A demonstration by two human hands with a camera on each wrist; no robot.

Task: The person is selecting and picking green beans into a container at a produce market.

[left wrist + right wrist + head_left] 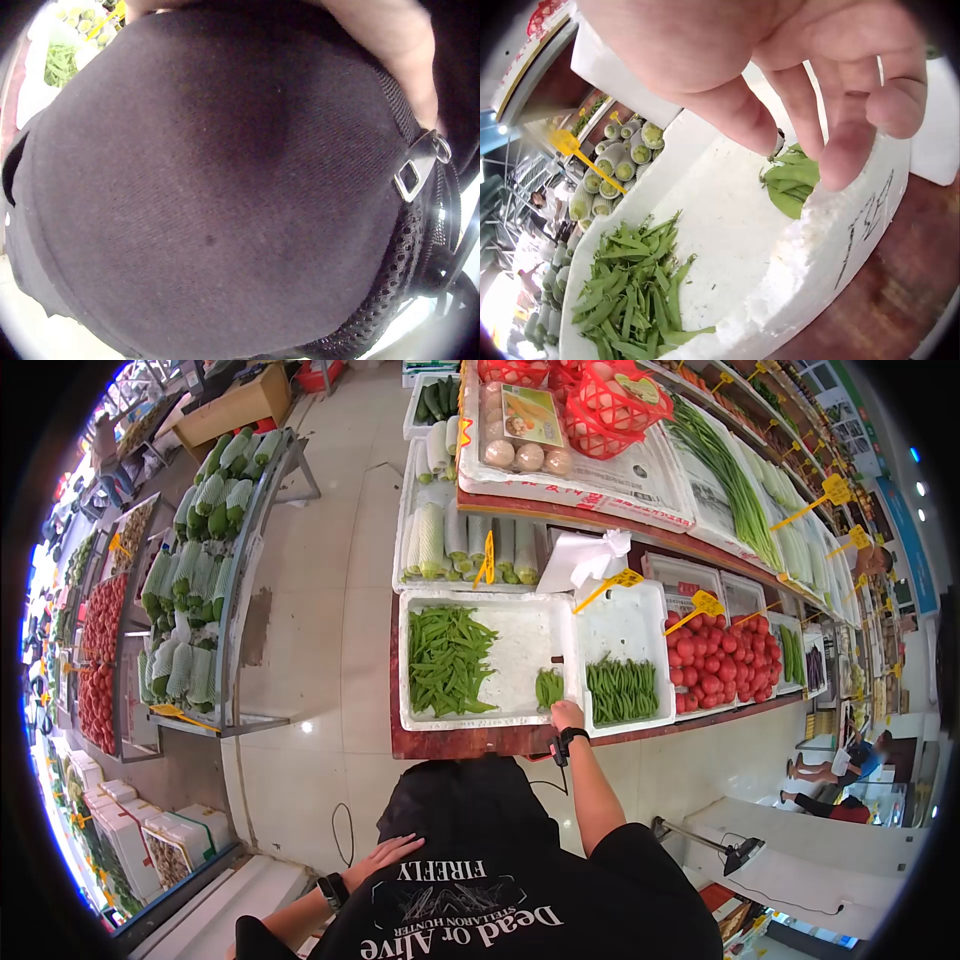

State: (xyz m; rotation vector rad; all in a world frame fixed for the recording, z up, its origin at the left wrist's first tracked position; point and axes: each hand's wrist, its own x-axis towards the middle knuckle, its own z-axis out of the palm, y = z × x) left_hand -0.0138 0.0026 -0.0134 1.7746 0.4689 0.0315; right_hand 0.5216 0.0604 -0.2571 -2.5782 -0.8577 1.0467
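Observation:
At the front rim of a white foam box (520, 622), my right hand (567, 715) reaches over the edge beside a small heap of flat green pea pods (549, 687). In the right wrist view the fingers of this hand (810, 82) are loosely bent, their tips right at the small heap (791, 184). A larger pile of pea pods (634, 292) lies at the box's other end. My left hand (388, 852) rests with extended fingers on black cloth at my front; the left wrist view is mostly this dark fabric (217, 172), with a metal buckle (409, 180) at its side.
To the right stand a foam box of green beans (622, 690) and piled tomatoes (722, 660) with yellow price tags. Behind are net-wrapped gourds (430, 540) and an upper shelf with packed eggs (528, 457). A rack of wrapped vegetables (200, 580) stands left across the aisle.

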